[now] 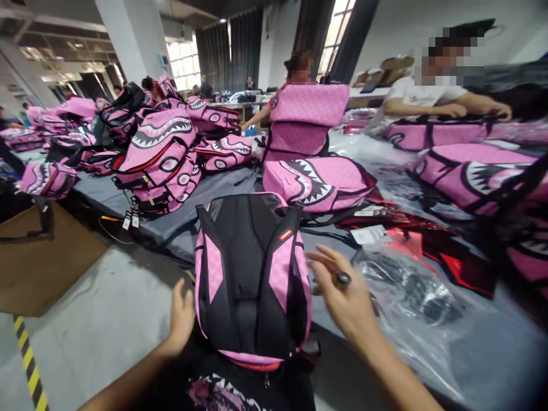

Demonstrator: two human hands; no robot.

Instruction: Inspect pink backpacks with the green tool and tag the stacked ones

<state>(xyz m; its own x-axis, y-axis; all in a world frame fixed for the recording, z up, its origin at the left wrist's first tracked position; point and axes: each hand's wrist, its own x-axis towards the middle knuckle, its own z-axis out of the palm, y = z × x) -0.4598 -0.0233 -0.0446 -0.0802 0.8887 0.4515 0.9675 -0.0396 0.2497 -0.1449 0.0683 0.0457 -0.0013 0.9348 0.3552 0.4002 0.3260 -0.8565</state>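
Note:
A pink and black backpack (pixel 242 268) leans near my body with its back panel and shoulder straps facing up. By its left side, my left hand (pixel 181 314) has its fingers apart and holds nothing. My right hand (pixel 342 294) is at the pack's right side, fingers bent towards it; I cannot tell whether they touch. Tucked in that hand is a small dark object with a rounded end (pixel 342 278), its kind hidden by the fingers. Beyond the pack lies another pink backpack (pixel 317 180) with a shark-mouth print.
Pink backpacks (pixel 160 148) are stacked on the grey-covered table (pixel 171 228). Clear plastic bags (pixel 411 319) and red-black packaging (pixel 462 262) lie to the right. A cardboard box (pixel 51 257) stands at the left. Across the table, a person in a white shirt (pixel 428 100) handles a pack.

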